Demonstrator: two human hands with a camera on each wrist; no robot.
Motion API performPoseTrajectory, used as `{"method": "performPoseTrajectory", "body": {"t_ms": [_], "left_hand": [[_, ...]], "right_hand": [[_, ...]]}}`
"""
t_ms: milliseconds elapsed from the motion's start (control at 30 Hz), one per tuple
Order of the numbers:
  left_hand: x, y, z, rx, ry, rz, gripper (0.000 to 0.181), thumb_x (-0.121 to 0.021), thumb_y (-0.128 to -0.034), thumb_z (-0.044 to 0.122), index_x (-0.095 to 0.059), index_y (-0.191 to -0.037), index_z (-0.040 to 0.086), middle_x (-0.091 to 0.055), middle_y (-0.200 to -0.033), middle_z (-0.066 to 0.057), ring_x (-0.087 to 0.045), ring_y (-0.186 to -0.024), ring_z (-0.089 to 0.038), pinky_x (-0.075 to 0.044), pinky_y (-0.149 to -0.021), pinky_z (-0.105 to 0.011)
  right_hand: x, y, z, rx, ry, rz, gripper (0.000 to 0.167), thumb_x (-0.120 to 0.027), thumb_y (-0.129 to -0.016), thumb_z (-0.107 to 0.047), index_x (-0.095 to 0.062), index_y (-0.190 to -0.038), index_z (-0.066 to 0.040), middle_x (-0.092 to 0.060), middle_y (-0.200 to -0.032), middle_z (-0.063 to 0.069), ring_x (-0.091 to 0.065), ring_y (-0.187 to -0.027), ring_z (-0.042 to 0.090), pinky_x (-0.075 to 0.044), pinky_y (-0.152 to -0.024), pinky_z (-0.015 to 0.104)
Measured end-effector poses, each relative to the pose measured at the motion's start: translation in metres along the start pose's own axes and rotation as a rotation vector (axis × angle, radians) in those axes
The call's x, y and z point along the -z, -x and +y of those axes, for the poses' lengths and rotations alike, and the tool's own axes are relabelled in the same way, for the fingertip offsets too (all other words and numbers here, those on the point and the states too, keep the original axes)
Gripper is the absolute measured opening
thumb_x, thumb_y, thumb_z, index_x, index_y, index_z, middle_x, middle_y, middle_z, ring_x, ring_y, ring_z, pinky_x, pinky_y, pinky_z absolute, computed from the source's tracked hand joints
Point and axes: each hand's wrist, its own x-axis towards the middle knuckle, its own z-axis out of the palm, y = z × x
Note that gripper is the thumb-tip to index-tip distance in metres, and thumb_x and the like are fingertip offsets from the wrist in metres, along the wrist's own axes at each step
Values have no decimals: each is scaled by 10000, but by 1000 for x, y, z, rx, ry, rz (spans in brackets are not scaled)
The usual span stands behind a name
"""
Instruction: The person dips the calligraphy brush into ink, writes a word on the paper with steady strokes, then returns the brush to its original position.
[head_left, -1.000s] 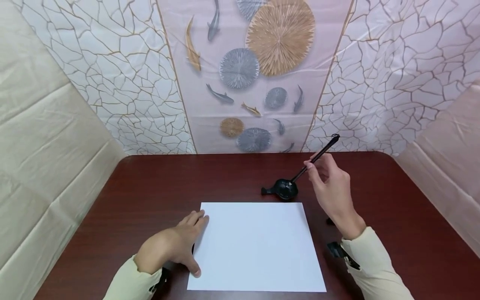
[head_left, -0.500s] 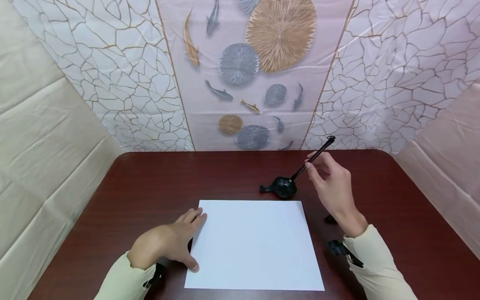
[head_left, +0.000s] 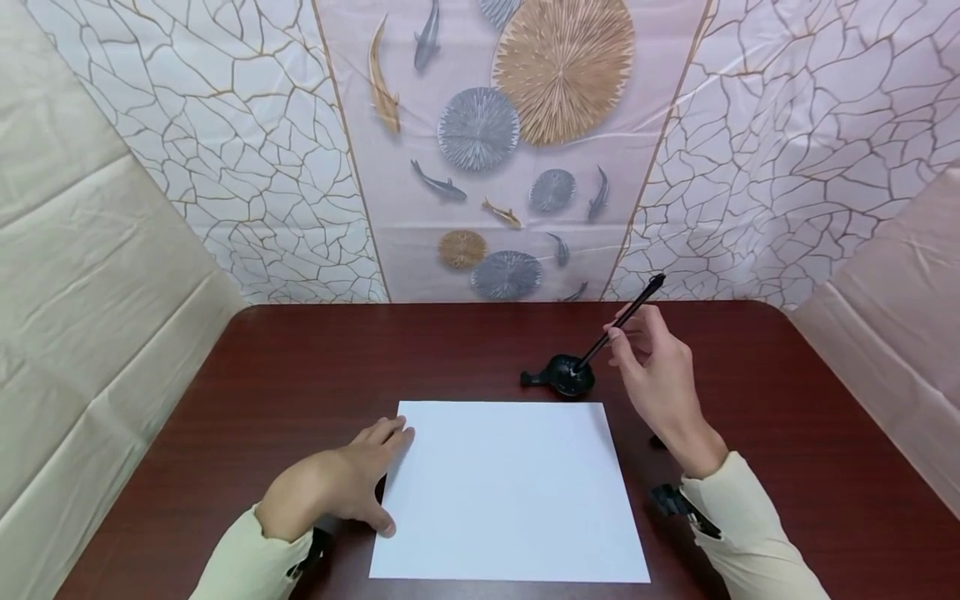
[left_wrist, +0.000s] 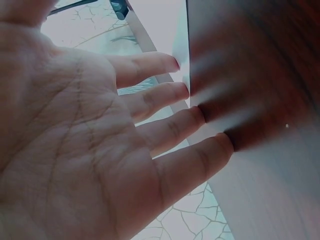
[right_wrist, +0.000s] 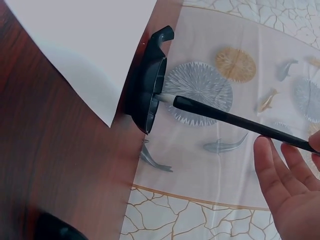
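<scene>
My right hand [head_left: 663, 387] pinches a black-handled writing brush [head_left: 626, 317] between thumb and fingers, its handle slanting up to the right. In the right wrist view the pale bristle tip of the brush [right_wrist: 167, 98] dips into a small black ink dish [right_wrist: 147, 95] with a stubby handle. That dish [head_left: 570, 377] stands just behind the white sheet of paper [head_left: 510, 492]. At the paper's left edge my left hand [head_left: 337, 487] rests with fingers spread, fingertips and thumb touching the sheet. The left wrist view shows the left palm [left_wrist: 75, 135] and its straight fingers.
The dark red-brown table [head_left: 322, 358] extends around the paper. A small black object [head_left: 657, 442], partly hidden by the right wrist, lies right of the sheet. A patterned cloth backdrop [head_left: 285, 150] hangs behind the table, with plain beige cloth [head_left: 82, 292] at the left side.
The brush and right hand have shifted slightly left, and the brush tip sits a little further into the dish. The left hand stays at the paper's edge. The head view shifted slightly.
</scene>
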Motion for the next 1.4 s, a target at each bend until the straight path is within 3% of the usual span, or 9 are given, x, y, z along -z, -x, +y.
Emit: {"method": "performPoseTrajectory", "body": {"t_ms": [267,500,833,1233,1300,1400], "left_hand": [[-1,0,0,-3,1,-10,1220,-1006,-711,269,-273,-1656,27,-154,-1742,-161,-130,-1607,-409,-355,-1175,-593],[0,0,0,15,9,-18,1230,-1004,-718,274,-255,-1665,38,-132,-1752,-148,-122,-1610,-408,-361,-1167,-612],[-1,2,1,-13,32,-4,1219,-1007,-705,238,-274,-1653,16,-145,-1742,-182,-110,-1610,-420,-317,-1191,-618],[-1,2,1,-28,19,1,1228,-1012,-697,247,-272,-1647,6,-147,-1735,-206,-112,-1603,-448,-313,-1186,-639],[-1,2,1,-29,20,1,1228,-1012,-697,245,-273,-1646,3,-149,-1733,-209,-112,-1601,-452,-313,-1185,-643],[-2,2,0,-28,22,-1,1226,-1011,-699,244,-271,-1646,1,-147,-1732,-212,-110,-1601,-451,-311,-1187,-640]], "right_hand": [[-1,2,0,37,-8,23,181,-629,-1034,-1,-566,-1193,56,-709,-1066,139,-650,-848,-140,-535,-715,96],[-1,1,0,23,10,14,208,-637,-1037,-18,-560,-1222,39,-702,-1083,125,-650,-828,-108,-530,-717,93],[1,0,1,32,26,4,198,-631,-1024,31,-572,-1210,61,-691,-1086,151,-636,-847,-99,-529,-702,101],[5,-1,3,-12,54,17,188,-632,-1030,9,-564,-1194,71,-693,-1068,165,-595,-851,-177,-515,-722,76],[5,0,4,-15,59,10,186,-633,-1032,2,-564,-1194,64,-693,-1066,163,-613,-849,-149,-517,-721,79],[5,0,4,-19,70,-2,186,-632,-1034,-3,-565,-1197,58,-693,-1064,162,-690,-854,-5,-517,-717,82]]}}
